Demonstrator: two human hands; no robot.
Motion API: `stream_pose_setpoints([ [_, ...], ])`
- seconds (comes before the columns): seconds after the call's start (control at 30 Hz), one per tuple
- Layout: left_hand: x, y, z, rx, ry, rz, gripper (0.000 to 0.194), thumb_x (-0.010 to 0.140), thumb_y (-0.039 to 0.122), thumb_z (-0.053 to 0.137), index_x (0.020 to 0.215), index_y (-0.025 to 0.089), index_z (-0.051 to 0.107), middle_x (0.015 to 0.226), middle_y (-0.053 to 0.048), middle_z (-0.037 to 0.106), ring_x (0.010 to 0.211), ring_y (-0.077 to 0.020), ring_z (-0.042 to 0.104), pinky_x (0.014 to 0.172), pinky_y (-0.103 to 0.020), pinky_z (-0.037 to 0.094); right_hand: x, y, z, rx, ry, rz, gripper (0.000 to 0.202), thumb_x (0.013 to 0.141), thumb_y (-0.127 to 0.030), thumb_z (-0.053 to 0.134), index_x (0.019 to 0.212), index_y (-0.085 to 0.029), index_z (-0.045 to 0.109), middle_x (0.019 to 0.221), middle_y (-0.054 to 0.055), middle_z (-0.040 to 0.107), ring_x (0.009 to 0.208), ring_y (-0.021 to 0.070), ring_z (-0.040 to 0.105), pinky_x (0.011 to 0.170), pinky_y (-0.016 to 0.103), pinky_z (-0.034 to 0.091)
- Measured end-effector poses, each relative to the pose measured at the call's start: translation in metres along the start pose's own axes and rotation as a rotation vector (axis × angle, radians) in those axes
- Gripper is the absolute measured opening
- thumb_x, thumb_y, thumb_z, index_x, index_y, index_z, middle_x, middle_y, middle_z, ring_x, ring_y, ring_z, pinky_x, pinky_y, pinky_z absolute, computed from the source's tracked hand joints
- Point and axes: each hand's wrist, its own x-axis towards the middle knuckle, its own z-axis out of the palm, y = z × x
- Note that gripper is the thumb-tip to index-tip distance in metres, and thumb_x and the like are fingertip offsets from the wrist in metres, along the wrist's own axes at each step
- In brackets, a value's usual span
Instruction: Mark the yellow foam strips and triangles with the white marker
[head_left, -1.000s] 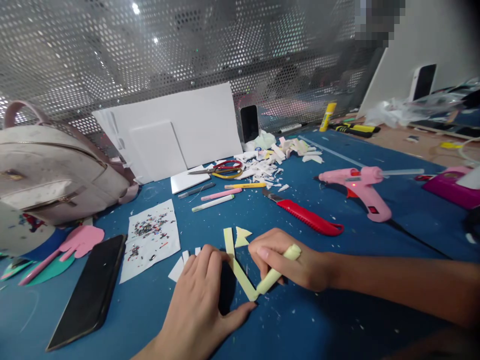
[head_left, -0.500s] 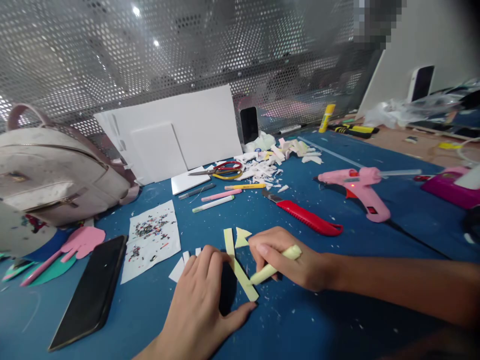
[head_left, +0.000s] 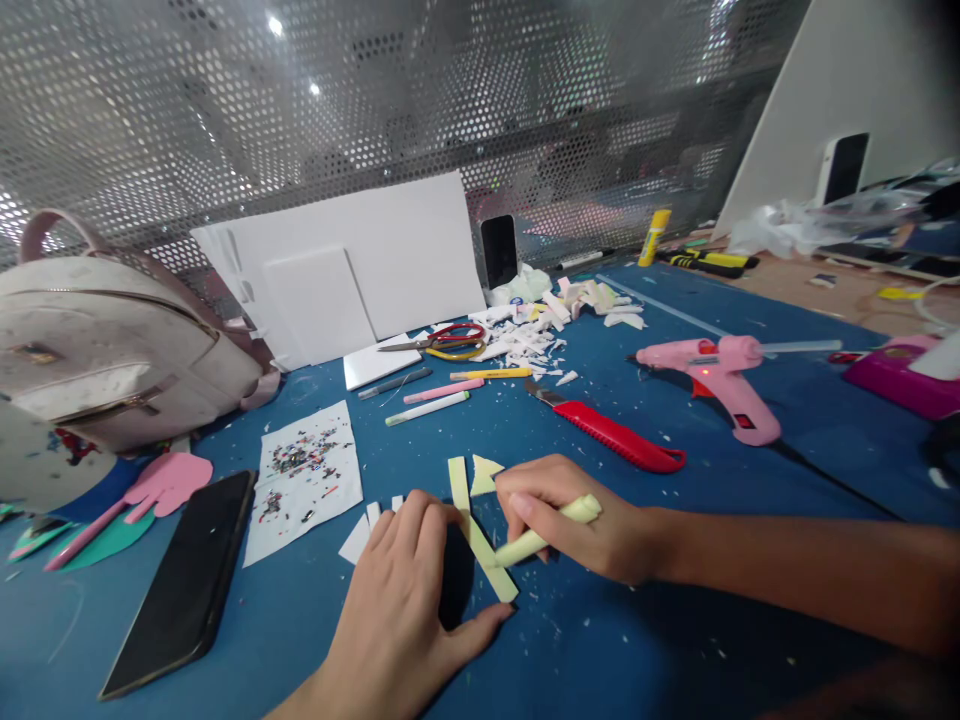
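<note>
My right hand is closed round a pale yellow-green marker, its tip on a long pale green strip. That strip lies slanted on the blue table, its upper end meeting another short green strip. My left hand rests palm down at the left of the strips, thumb apart, with a fingertip at their junction and the thumb tip near the lower end. A small notched green piece lies by my right fingers. White pieces stick out beyond my left fingers.
A red cutter lies beyond my right hand, with a pink glue gun farther right. Scissors, pens and white scraps lie behind. A black phone and a bag are at the left.
The marker tip has shifted slightly up and left along the long strip, with my right hand moving a little. My left hand has stayed in place.
</note>
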Motion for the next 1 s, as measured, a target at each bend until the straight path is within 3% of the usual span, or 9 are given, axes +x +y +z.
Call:
stream_pose_setpoints([
  [0.17,-0.001,-0.001,0.000,-0.005,-0.015,0.005,0.046,0.090,0.051,0.070,0.112,0.021,0.045,0.103,-0.006,0.055,0.088,-0.0267,0.058,0.073,-0.042,0.050,0.002,-0.001,0.000,0.024,-0.055,0.010,0.039,0.102,-0.032,0.041,0.069,-0.017,0.056,0.055,-0.003,0.054,0.050,0.0106,0.052,0.056,0.023,0.042],
  [0.57,-0.003,-0.001,0.001,-0.011,-0.017,0.005,0.048,0.089,0.051,0.072,0.114,0.021,0.045,0.104,-0.007,0.054,0.090,-0.0283,0.059,0.073,-0.044,0.051,-0.001,0.002,0.001,0.133,-0.022,0.017,0.047,0.105,-0.039,0.040,0.067,-0.016,0.057,0.054,-0.002,0.053,0.047,0.0101,0.050,0.051,0.022,0.040],
  [0.8,-0.005,-0.002,-0.001,-0.012,-0.016,-0.002,0.052,0.091,0.048,0.070,0.128,0.024,0.042,0.111,-0.007,0.054,0.096,-0.0281,0.060,0.078,-0.044,0.054,0.004,0.003,-0.002,0.265,0.331,-0.007,0.050,0.108,-0.046,0.035,0.072,-0.017,0.055,0.061,-0.003,0.049,0.050,0.0100,0.045,0.049,0.024,0.036],
  [1.0,-0.010,-0.006,-0.002,-0.017,0.002,-0.009,0.054,0.093,0.039,0.069,0.137,0.026,0.040,0.117,-0.008,0.054,0.100,-0.0256,0.060,0.082,-0.040,0.055,0.008,0.003,-0.003,0.321,0.466,-0.007,0.031,0.109,-0.045,0.035,0.105,-0.019,0.052,0.069,0.000,0.063,0.056,0.0122,0.055,0.049,0.025,0.035],
])
